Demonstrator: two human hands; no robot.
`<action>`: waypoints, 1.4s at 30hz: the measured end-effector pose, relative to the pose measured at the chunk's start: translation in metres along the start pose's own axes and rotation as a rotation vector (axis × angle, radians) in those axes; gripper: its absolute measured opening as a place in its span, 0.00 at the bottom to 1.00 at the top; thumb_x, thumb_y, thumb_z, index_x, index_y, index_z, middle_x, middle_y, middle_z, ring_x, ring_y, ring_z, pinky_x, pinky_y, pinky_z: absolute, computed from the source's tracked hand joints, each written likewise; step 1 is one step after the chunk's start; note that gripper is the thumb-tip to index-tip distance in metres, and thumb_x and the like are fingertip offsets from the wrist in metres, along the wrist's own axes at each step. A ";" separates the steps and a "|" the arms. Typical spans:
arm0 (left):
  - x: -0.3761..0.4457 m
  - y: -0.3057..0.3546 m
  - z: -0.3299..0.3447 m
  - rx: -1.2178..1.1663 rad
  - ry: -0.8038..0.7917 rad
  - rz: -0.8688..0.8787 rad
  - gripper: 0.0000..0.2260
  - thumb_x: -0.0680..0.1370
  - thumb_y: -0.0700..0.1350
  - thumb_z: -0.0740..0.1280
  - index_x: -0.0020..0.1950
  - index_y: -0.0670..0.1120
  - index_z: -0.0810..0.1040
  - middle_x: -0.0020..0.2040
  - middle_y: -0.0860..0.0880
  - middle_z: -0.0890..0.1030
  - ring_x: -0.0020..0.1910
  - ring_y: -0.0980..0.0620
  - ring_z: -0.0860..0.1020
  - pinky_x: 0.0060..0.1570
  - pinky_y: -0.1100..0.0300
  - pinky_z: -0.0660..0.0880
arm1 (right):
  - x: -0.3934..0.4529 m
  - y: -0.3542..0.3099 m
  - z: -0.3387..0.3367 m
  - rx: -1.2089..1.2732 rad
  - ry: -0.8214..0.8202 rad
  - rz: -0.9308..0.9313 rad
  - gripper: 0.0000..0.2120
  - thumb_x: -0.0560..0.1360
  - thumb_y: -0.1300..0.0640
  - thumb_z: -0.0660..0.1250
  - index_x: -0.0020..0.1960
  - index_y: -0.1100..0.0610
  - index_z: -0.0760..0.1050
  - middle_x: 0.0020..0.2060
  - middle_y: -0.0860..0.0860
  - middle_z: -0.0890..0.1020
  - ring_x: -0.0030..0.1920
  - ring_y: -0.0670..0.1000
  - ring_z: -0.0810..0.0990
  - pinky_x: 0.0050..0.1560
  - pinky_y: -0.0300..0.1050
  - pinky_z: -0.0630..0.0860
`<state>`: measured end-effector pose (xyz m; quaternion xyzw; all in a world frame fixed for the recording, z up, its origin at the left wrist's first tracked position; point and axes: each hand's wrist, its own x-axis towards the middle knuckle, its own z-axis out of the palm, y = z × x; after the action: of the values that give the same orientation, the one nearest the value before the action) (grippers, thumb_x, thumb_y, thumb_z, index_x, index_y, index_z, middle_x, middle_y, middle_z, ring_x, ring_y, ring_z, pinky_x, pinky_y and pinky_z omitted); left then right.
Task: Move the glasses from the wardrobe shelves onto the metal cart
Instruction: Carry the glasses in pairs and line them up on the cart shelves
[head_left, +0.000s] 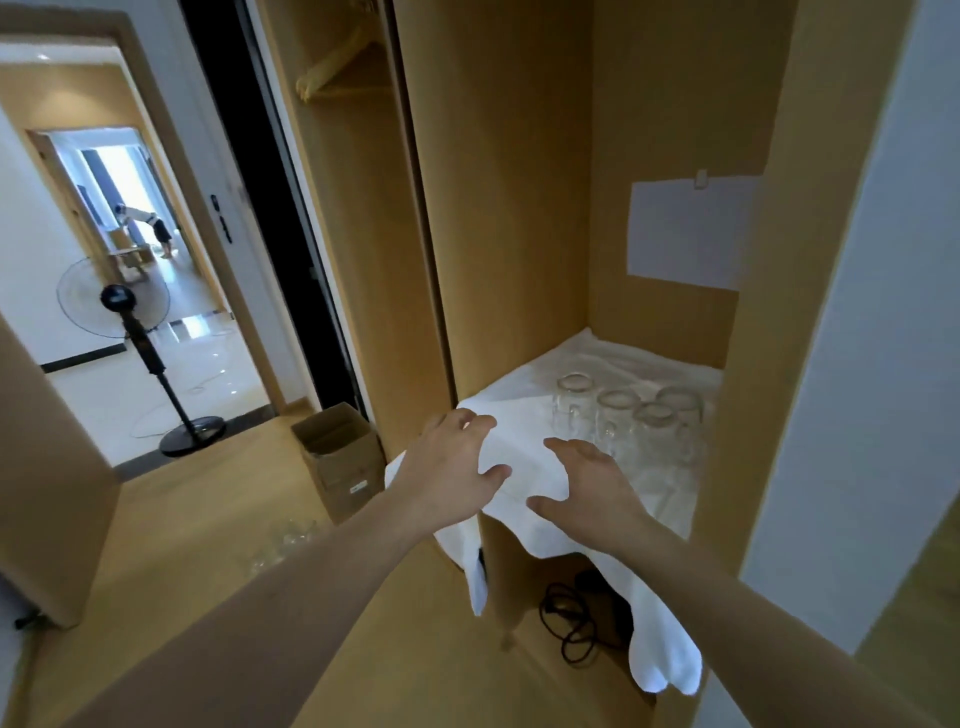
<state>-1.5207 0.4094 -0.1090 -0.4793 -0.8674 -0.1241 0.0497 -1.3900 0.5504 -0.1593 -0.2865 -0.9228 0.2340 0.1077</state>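
Four glass mugs (628, 415) stand mouth-down in a tight cluster on the white cloth (524, 441) that covers the wardrobe shelf (706, 374), toward the back and right of it, handles dimly visible on the near ones. We reach in with both hands above the front edge of the cloth: our left hand (452, 462) hovers over the front left corner, fingers spread and slightly curled, holding nothing; our right hand (587, 488) sits just to its right, fingers likewise splayed and empty, thumb out toward the left. What the coming move turns on is this: the mugs lie ahead of and to the right of both palms, and our right hand is plainly the nearer, its fingertips close to the nearest mug (657, 434) but, as far as we can tell, not yet touching it. Our left hand is well apart from the cluster and would have to cross over toward the right to reach the leftmost mug (574, 400). Each mug stands upright on its rim, so its long axis is vertical, and we judge a grasp around the side, or by a handle, the natural one. The mugs stand almost touching one another, so taking one risks knocking its neighbour. The loose cloth hangs over the shelf front and could drag. No metal cart is in view; something glassy shows on the floor (280, 540) to our left, too blurred to name.
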 end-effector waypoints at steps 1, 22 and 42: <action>0.010 -0.003 0.004 -0.004 -0.010 0.024 0.28 0.80 0.61 0.65 0.78 0.53 0.66 0.77 0.51 0.67 0.74 0.47 0.66 0.69 0.51 0.69 | 0.008 0.003 0.001 0.005 0.002 0.020 0.39 0.75 0.40 0.69 0.80 0.49 0.58 0.76 0.51 0.66 0.75 0.56 0.64 0.73 0.50 0.66; 0.232 -0.089 0.075 -0.183 -0.157 0.522 0.29 0.79 0.60 0.67 0.76 0.50 0.68 0.72 0.48 0.71 0.70 0.45 0.68 0.67 0.49 0.69 | 0.146 0.016 0.040 -0.018 0.238 0.513 0.33 0.62 0.33 0.62 0.66 0.40 0.70 0.59 0.45 0.78 0.61 0.53 0.77 0.60 0.51 0.77; 0.336 -0.027 0.143 -0.278 -0.371 0.581 0.31 0.75 0.59 0.71 0.75 0.50 0.70 0.70 0.45 0.73 0.67 0.40 0.72 0.65 0.49 0.72 | 0.161 0.084 -0.014 -0.183 0.268 0.822 0.37 0.75 0.40 0.69 0.79 0.49 0.60 0.75 0.53 0.65 0.73 0.58 0.64 0.71 0.53 0.67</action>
<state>-1.7189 0.7085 -0.1827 -0.7219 -0.6644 -0.1327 -0.1408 -1.4761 0.7098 -0.1776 -0.6660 -0.7269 0.1354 0.0986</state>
